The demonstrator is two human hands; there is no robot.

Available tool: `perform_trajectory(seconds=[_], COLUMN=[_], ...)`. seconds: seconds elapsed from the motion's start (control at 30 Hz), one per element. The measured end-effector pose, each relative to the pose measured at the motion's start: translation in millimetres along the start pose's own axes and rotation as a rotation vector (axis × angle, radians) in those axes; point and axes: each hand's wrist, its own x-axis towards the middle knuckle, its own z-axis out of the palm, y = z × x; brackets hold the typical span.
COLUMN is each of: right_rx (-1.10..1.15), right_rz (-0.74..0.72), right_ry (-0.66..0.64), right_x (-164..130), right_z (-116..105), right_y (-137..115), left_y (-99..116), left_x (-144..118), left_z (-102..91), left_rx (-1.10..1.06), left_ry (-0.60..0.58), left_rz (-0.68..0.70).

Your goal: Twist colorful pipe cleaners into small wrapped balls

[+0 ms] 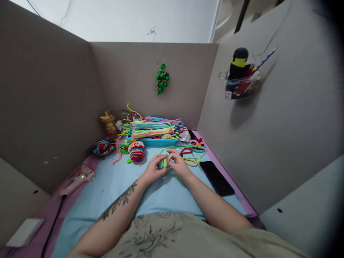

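My left hand (156, 167) is closed around a small coiled pipe cleaner piece (162, 164) in green, white and pale purple. From the other side, my right hand (177, 163) pinches the same piece between its fingers; a thin green strand trails out near it. Fingers cover much of the piece, so its full shape is hidden. Just left of the hands stands a striped pipe cleaner pot shape (137, 152) with a peach rim. Red and yellow pipe cleaner loops (190, 161) lie right of my right hand.
A blue tray (153, 142) heaped with pipe cleaners (153, 127) stands at the back. A phone (217, 178) lies right, a pink glue gun (77, 182) left, near a dark bowl (94, 148). Walls enclose the desk; a clear holder (242, 86) hangs right.
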Motion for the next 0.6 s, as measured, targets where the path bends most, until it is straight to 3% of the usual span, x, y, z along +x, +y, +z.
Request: perform_trajectory(seconds=[0.27, 0.4, 0.6], right_rx=[0.033, 0.102, 0.08], right_rz=[0.104, 0.128, 0.136], right_ry=[0.12, 0.147, 0.134], right_x=[0, 3, 5], right_z=[7, 3, 0], right_y=[10, 9, 4], left_y=[-3, -10, -12], left_x=[1, -1, -2], left_z=[1.7, 5.5, 6.1], left_rx=[0.032, -0.044, -0.035], left_ry=[0.038, 0.078, 0.041], left_rz=[-0.004, -0.073, -0.033])
